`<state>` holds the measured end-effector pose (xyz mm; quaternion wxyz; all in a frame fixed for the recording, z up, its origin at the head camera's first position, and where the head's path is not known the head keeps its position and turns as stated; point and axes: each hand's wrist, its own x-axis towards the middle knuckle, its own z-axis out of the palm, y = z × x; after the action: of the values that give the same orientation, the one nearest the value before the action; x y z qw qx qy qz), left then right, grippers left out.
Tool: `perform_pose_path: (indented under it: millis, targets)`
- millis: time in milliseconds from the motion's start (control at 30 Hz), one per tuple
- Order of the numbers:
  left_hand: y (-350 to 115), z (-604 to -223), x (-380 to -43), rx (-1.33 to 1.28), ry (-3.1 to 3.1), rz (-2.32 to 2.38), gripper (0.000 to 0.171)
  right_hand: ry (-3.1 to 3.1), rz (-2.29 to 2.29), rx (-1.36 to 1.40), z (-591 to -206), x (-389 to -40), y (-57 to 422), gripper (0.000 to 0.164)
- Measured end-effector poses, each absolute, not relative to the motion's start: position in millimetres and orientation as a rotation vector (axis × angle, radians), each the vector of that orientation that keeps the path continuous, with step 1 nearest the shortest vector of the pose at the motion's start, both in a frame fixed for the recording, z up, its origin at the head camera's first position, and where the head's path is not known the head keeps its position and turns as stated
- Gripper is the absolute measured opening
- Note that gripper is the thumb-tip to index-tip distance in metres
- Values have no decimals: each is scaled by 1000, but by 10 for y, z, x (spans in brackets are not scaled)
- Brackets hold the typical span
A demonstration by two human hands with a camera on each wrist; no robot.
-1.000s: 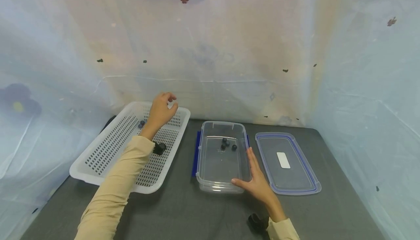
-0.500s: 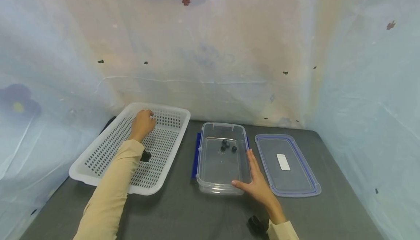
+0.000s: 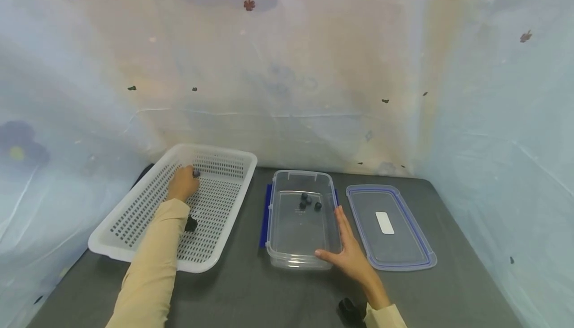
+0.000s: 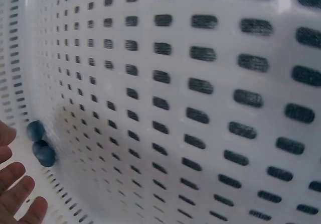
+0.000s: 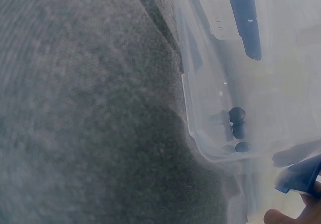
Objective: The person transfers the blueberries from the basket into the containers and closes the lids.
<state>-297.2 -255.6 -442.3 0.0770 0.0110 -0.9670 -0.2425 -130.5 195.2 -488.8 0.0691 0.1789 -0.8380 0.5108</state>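
My left hand [image 3: 183, 184] reaches down inside a white perforated basket [image 3: 249, 178], near its back left. One blueberry [image 3: 196, 173] shows just past the fingers in the head view. The left wrist view has several blueberries [image 4: 46, 156] against the basket wall, with the loosely bent fingers [image 4: 35, 211] close beside them and not closed round any. My right hand [image 3: 354, 255] rests along the right side of a clear plastic box [image 3: 298, 238], thumb toward its front corner and fingers extended. Several blueberries [image 3: 318, 206] lie in the box's back half.
A clear lid [image 3: 405, 243] with a blue seal and white label lies flat right of the box. Blue locking flaps [image 3: 265, 218] hang at the box's sides. Patterned plastic sheeting [image 3: 287, 69] rises behind the grey-covered table [image 3: 246, 298].
My left hand came back from the basket's far right, its fingers raised, and went down toward the blueberries at the back left. My right hand stays at the box.
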Motion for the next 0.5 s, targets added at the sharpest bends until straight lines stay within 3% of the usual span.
perform_pose_path:
  millis: [300, 500]
  targets:
    - [-2573, -4550, -3029, 122, -3092, -664, 52, -2524, 1534, 533, -4893, -1323, 1955, 115]
    - [-2560, -4605, -3049, 138, -3139, -639, 52, -2520, 1530, 541, -4889, -1317, 1957, 115]
